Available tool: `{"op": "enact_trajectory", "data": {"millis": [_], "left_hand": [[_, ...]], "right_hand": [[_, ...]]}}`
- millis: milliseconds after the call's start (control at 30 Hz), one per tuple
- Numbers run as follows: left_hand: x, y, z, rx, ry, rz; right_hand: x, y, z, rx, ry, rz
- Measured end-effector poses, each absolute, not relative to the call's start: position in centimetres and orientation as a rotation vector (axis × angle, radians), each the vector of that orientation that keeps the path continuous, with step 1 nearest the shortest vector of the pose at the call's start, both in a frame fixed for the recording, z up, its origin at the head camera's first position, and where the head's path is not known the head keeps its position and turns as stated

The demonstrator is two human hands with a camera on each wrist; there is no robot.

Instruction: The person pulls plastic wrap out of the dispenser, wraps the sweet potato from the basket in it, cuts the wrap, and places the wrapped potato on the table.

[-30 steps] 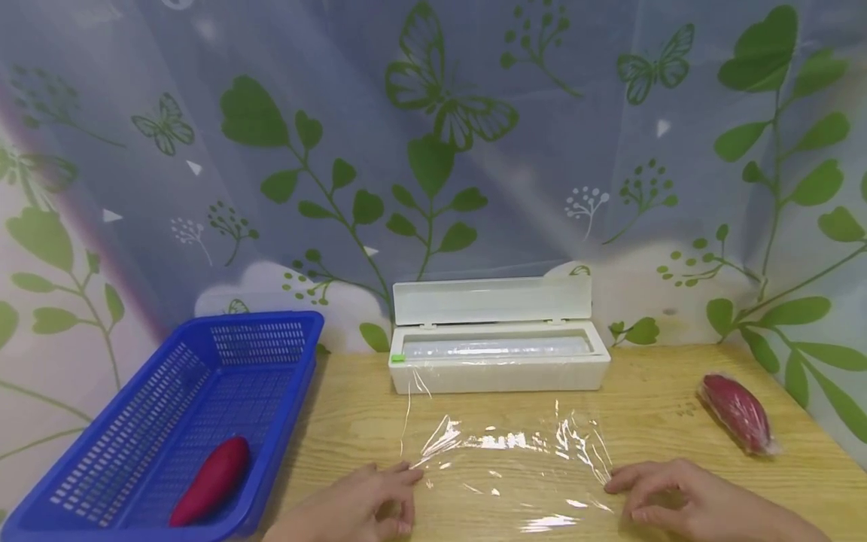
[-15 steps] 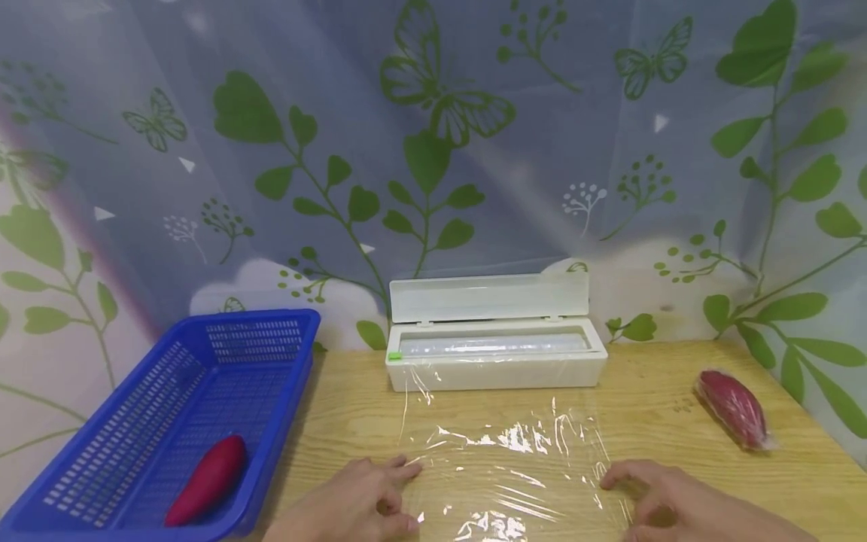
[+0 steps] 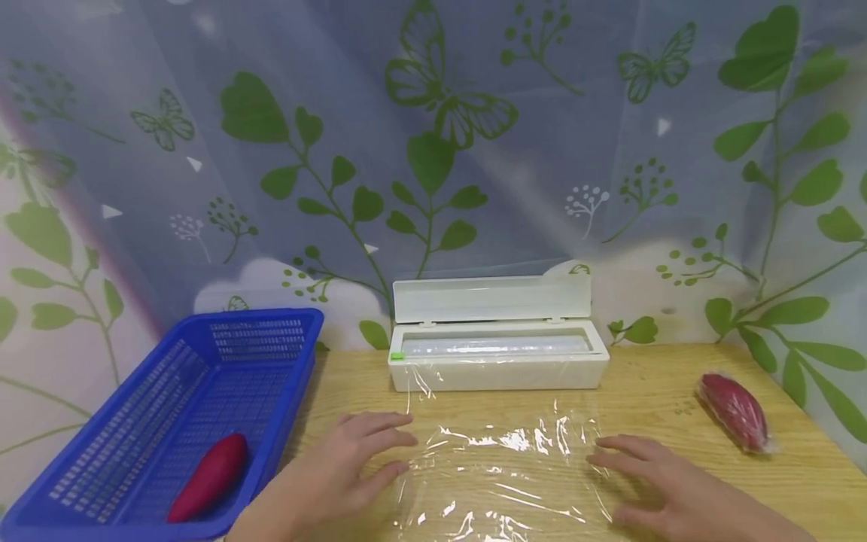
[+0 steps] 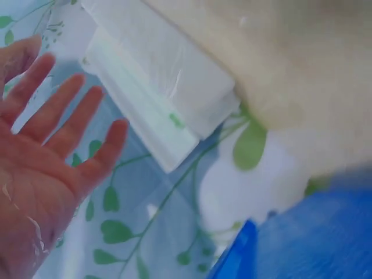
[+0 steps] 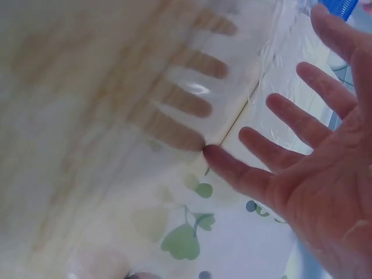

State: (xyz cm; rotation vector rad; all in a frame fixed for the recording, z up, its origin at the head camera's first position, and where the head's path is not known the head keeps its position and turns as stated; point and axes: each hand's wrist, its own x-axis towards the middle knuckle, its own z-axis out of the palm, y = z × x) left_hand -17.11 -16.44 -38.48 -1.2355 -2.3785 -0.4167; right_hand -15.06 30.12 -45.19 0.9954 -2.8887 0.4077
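Note:
A sheet of clear cling film point(image 3: 501, 474) lies over the wooden table, running forward from the roll point(image 3: 497, 346) inside a white dispenser box point(image 3: 501, 375) whose lid stands up. Beside the sheet's left edge is my left hand point(image 3: 339, 470), its fingers spread and holding nothing; the left wrist view shows the bare palm point(image 4: 46, 157). On the opposite side my right hand point(image 3: 667, 482) has its fingertips at the film's right edge. Its fingers are extended in the right wrist view, with the little finger point(image 5: 238, 171) touching the table surface.
A blue plastic basket point(image 3: 308, 320) stands at the left with a dark red, sweet-potato-shaped item point(image 3: 208, 478) inside. A similar item wrapped in film point(image 3: 733, 412) lies at the right. A patterned curtain point(image 3: 474, 203) hangs behind the table.
Both hands have opened from bent fingers at the film's edges to spread fingers and shifted slightly forward. The film has been drawn nearer and its creases have changed.

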Motion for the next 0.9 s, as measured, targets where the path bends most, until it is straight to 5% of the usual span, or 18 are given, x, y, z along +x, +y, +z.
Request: {"op": "enact_trajectory", "data": {"millis": [300, 900], "left_hand": [[-17.9, -17.8, -35.1, -1.222, -2.123, -0.272], [-15.1, -22.8, -34.1, -1.032, -2.17, -0.166]], "right_hand": [[-15.8, 30.7, -46.2, 1.125, -2.85, 0.222], [-15.8, 30.7, -46.4, 1.149, -2.823, 0.219]]}}
